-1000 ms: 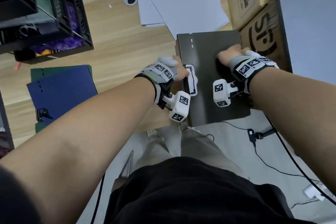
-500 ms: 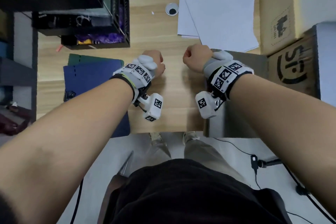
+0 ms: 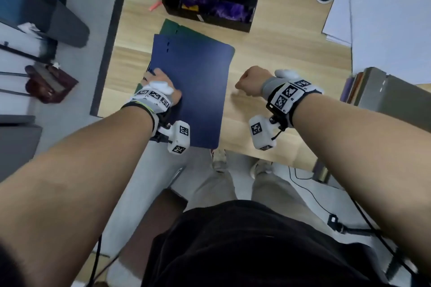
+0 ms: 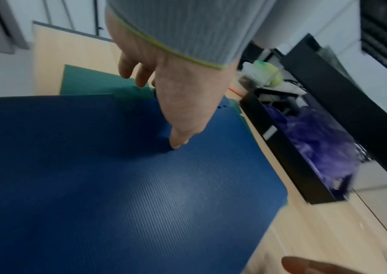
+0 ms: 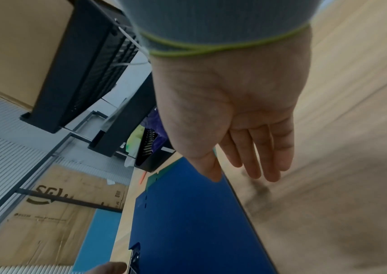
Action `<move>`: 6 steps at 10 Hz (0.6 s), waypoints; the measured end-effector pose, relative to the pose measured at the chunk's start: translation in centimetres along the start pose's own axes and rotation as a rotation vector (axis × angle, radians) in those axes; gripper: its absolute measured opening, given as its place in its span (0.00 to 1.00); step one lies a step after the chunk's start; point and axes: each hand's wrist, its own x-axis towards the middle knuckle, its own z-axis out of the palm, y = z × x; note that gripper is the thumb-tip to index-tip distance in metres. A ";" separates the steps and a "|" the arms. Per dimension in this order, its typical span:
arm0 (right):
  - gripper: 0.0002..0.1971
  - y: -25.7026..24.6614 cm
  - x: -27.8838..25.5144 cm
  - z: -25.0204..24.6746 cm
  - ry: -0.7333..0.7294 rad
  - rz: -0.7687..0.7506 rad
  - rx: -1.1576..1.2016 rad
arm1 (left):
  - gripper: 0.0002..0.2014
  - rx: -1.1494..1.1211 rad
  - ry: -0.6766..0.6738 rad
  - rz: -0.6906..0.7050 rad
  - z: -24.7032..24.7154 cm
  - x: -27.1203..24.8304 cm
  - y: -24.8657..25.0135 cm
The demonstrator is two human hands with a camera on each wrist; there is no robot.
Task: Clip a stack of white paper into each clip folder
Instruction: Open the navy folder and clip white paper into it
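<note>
Left hand (image 3: 161, 84): moved from the dark grey folder (image 3: 396, 102), through a raised fist over the bare desk (image 3: 279, 49), onto the blue folder (image 3: 198, 91); thumb now set on the cover, fingers at its left edge.
Right hand (image 3: 250, 80): lifted off the dark grey folder; now held above the desk, fingers loosely extended.
Dark grey folder: released by both hands; now seen at the far right.
</note>
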 end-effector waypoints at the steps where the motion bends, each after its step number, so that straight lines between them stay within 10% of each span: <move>1: 0.14 -1.5 0.9 1.7 -0.050 0.036 0.018 | 0.37 -0.072 -0.059 -0.030 0.8 1.6 -2.8; 6: 0.18 0.6 1.3 1.3 0.082 0.241 0.378 | 0.26 -0.117 -0.163 0.063 0.8 2.3 0.7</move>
